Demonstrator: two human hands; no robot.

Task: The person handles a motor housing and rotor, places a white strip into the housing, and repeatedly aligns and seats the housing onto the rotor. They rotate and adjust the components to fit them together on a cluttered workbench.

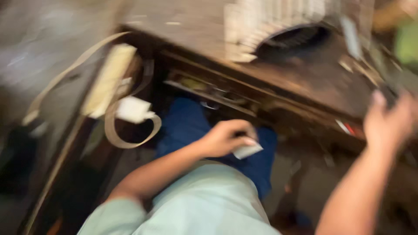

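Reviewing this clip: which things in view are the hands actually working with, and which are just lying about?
In hand:
- left hand pinching a small white flat piece
- right hand closed on a dark object at the edge of the dark wooden table; too blurred to identify

Lying about:
- white curved slatted frame
- beige flat strap
- small white box-shaped object

A small white flat piece [247, 150], perhaps paper, pinched above blue cloth [187, 124].
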